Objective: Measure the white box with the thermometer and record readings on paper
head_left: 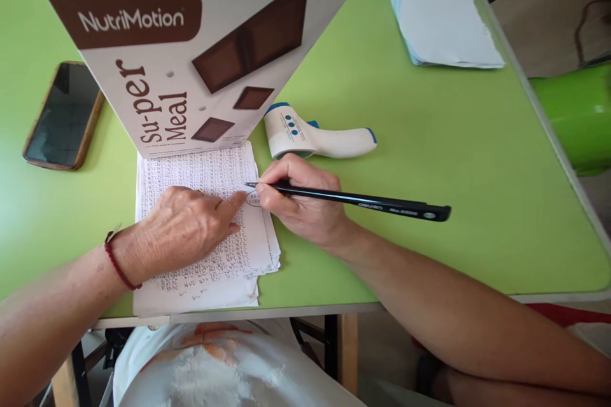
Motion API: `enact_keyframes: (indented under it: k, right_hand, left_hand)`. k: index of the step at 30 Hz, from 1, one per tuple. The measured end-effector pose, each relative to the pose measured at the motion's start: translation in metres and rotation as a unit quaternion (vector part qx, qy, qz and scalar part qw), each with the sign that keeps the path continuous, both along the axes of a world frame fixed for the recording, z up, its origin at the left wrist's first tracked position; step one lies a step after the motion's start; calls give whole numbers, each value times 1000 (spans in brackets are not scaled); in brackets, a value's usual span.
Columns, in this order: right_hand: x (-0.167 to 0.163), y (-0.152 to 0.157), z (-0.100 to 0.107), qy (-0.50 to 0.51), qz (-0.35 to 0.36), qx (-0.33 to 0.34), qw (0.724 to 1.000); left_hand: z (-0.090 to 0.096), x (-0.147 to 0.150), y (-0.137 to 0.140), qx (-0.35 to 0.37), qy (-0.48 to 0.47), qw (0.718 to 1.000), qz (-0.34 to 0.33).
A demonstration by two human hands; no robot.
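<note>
My right hand holds a black pen at the right edge of a stack of papers. The pen's tip points left, near an oval drawn in ink round some writing. My left hand rests on the papers, holding nothing. Its index finger is stretched out towards the oval, and its other fingers are partly hidden. Rows of small handwritten figures cover the sheets. Just beyond my right hand lies a white and blue handheld thermometer. Against the top of the papers stands a large box marked NutriMotion.
On the left of the green table lies a phone in a brown case. Folded white paper is at the far right corner. A bright green object stands beyond the right edge.
</note>
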State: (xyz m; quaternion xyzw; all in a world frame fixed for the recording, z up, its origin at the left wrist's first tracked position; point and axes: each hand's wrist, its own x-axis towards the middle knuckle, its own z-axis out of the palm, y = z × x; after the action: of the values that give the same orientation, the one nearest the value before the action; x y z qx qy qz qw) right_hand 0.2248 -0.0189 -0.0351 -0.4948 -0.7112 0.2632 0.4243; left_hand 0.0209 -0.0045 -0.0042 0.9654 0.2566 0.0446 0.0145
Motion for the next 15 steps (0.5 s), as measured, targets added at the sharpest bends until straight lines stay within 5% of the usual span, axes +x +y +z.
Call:
enact_keyframes:
  k: [15]
  right_hand:
    - [1, -1, -1, -1, -16, 3, 1000]
  left_hand:
    - [0, 0, 1, -23, 10, 1000, 6]
